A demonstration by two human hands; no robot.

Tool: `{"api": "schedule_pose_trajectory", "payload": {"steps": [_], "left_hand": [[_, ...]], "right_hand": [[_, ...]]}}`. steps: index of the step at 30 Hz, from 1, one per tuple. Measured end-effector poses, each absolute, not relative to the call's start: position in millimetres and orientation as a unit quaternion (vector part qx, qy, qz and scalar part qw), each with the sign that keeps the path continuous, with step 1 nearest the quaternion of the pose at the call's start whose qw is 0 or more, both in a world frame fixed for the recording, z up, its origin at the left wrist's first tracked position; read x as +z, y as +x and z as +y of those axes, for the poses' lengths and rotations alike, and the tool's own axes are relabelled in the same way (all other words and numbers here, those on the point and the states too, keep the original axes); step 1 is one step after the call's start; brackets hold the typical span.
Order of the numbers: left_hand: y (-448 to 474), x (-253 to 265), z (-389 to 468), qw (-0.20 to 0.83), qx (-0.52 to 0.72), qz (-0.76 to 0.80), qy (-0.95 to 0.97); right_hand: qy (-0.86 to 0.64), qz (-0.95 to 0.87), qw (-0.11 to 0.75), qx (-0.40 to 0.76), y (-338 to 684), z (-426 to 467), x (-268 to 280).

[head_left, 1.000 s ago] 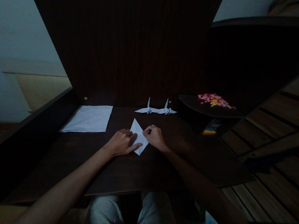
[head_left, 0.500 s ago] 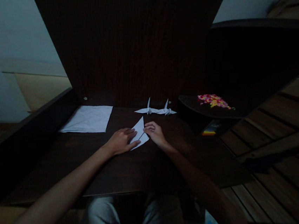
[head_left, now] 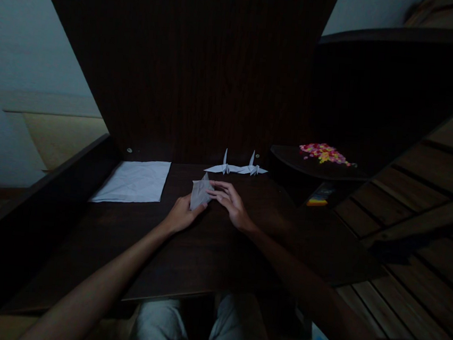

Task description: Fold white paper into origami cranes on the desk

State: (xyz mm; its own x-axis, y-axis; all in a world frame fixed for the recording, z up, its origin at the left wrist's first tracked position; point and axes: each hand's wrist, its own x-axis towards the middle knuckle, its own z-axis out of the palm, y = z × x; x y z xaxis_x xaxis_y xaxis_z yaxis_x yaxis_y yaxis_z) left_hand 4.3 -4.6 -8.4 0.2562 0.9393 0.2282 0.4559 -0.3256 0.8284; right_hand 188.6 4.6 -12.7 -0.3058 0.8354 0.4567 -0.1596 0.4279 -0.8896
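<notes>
A dark wooden bench (head_left: 186, 257) is seen from above, closed off at the back by a tall dark panel (head_left: 188, 65). Both forearms are stretched forward over the bench from the near edge and are brought together at its middle. On the far left of the bench, against the panel, a flat sheet of white paper (head_left: 135, 180) is laid. To the far right of the bench a dark rounded shelf (head_left: 292, 156) is set, and a heap of small bright pieces (head_left: 323, 152) is spread on it. At the back of the bench, just before the panel, two folded paper cranes (head_left: 237, 167) are stood side by side, wings touching. The left hand (head_left: 181, 215) is curled narrowly, thumb and fingers closed on the lower part of a folded piece of white paper (head_left: 199, 194), which is lifted off the bench at its middle, its point turned up. The right hand (head_left: 229, 203) is held open and flat, fingers extended leftward, fingertips laid against the paper's right edge. The paper is blurred, so its folds cannot be made out.
</notes>
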Motion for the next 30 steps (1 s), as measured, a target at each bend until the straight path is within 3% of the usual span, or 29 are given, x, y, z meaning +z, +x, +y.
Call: {"api": "schedule_pose_trajectory", "payload": {"steps": [5,7,13,16,23,30], "left_hand": [[2,-11,3,0.452,0.492,0.462,0.584],[2,-9,3,0.508,0.526,0.450,0.512],[7,-4,-4,0.611,0.545,0.400,0.412],[10,-4,-6,0.640,0.515,0.388,0.418],[9,-4,-2,0.631,0.517,0.386,0.431],[-2,-15,12,0.561,0.522,0.428,0.480]], "right_hand": [[-0.344,-0.704,0.551,0.287,188,8,-17],[-0.388,-0.670,0.571,0.274,188,14,-21],[-0.419,-0.537,0.501,0.533,188,27,-30],[-0.400,-0.509,0.499,0.576,188,25,-28],[-0.383,-0.504,0.566,0.529,193,26,-23],[-0.383,-0.580,0.551,0.461,196,27,-23]]}}
